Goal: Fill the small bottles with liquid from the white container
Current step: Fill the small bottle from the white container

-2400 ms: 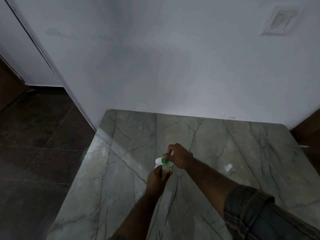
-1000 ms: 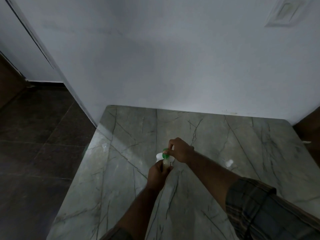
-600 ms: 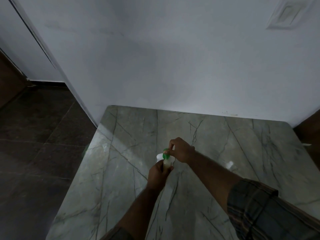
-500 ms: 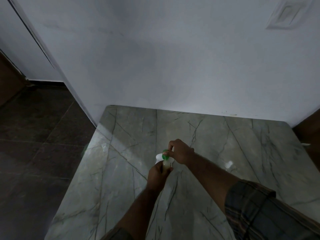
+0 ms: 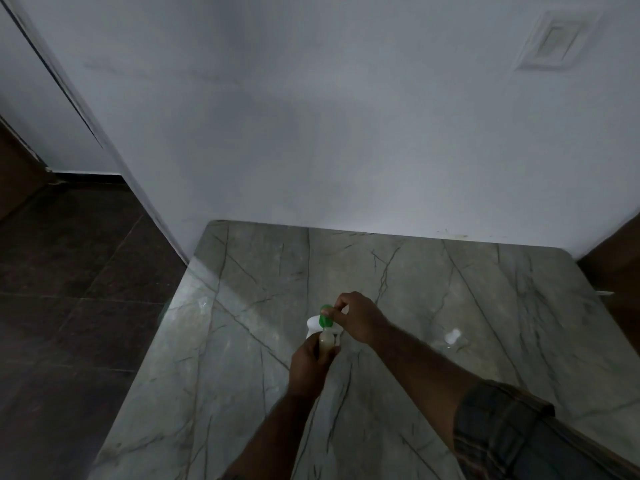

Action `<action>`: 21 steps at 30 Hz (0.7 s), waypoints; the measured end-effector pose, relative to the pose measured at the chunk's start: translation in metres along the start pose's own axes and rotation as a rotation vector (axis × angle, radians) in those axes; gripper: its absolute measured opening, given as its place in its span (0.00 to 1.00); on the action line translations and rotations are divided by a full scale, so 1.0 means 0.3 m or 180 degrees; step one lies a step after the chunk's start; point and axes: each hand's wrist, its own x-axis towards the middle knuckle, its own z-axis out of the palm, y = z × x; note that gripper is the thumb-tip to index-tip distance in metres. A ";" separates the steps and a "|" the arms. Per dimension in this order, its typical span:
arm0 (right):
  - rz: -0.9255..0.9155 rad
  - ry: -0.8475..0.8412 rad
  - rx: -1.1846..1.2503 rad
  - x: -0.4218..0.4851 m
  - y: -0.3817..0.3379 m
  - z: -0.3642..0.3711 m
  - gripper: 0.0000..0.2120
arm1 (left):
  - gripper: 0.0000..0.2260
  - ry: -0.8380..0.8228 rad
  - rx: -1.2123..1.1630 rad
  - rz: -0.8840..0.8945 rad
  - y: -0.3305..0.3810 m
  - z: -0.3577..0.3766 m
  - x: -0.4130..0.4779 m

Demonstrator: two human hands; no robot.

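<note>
L hand (image 5: 310, 358): wrapped round small bottle (image 5: 326, 342), upright over marble table (image 5: 242, 341).
R hand (image 5: 356, 318): pinching green cap (image 5: 325, 311) at btl's 12 o'clock.
White container (image 5: 313, 323): just behind, 11 o'clock.
Spare bottle (image 5: 453, 337): 3 o'clock, well apart.
Tip: prob. a cap step; hold btl vertical, turn cap only, don't squeeze.

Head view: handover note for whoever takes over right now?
Left hand grips the small bottle, which holds pale liquid.
Right hand pinches the green cap at its mouth; seated or not, cannot tell.
White container sits just behind them on the table, mostly hidden.
Second bottle, clear with a white top, is on the table to the right; fill unclear.
Done: held bottle looks filled.
Left: finish capping, then probably the second bottle.
</note>
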 end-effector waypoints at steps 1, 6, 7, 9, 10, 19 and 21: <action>0.0005 -0.0001 -0.0004 -0.001 -0.002 -0.001 0.20 | 0.08 0.0008 0.0001 0.0002 0.000 0.001 0.001; -0.0062 -0.0122 0.0015 0.002 -0.010 -0.008 0.18 | 0.09 0.0091 -0.0006 0.0016 0.001 -0.003 0.013; -0.0080 -0.0150 0.0022 0.005 -0.013 -0.009 0.18 | 0.09 0.0106 0.0006 0.0017 0.001 -0.004 0.016; -0.0101 -0.0193 -0.0013 0.011 -0.017 -0.012 0.18 | 0.09 0.0117 0.0022 0.0048 0.002 -0.005 0.019; -0.0100 -0.0210 -0.0041 0.014 -0.018 -0.014 0.18 | 0.08 0.0115 0.0033 0.0068 0.002 -0.006 0.022; -0.0138 -0.0392 0.0055 0.021 -0.016 -0.019 0.15 | 0.10 0.0035 -0.0096 0.0149 0.006 -0.016 0.015; -0.0182 -0.0384 0.0082 0.021 -0.016 -0.019 0.13 | 0.10 0.0018 -0.0095 0.0116 0.008 -0.019 0.015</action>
